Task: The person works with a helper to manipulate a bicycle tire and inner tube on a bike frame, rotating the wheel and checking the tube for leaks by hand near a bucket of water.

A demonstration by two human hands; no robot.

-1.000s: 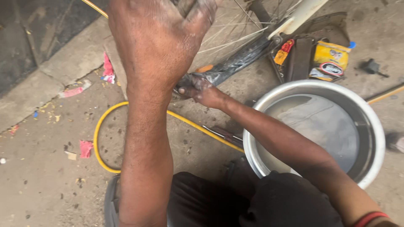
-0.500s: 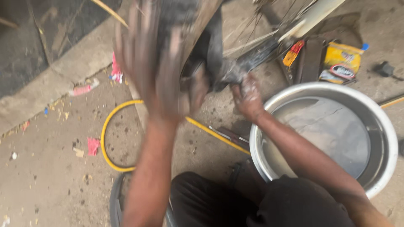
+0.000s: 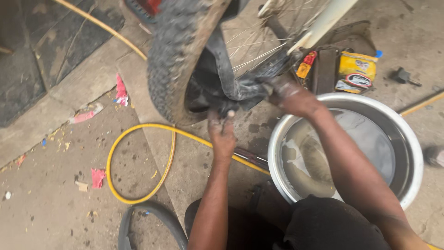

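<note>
A bicycle wheel with a knobby muddy tyre [image 3: 171,60] and thin spokes stands on the concrete in front of me. A black inner tube [image 3: 226,76] hangs out of the tyre. My left hand [image 3: 223,132] grips the tube's lower part just under the tyre. My right hand [image 3: 289,95] holds the tube further right, above the rim of a large metal basin [image 3: 416,153] that holds water.
A yellow hose [image 3: 138,134] loops over the floor at the left. A yellow packet [image 3: 356,71], a red-and-yellow item [image 3: 306,65] and a small dark tool [image 3: 403,76] lie beyond the basin. A spare black tyre [image 3: 152,217] lies near my knee. Paper scraps litter the ground.
My left hand has dropped from close to the camera down to the tube under the tyre. My right hand has shifted right along the tube, and the wheel is now in full view.
</note>
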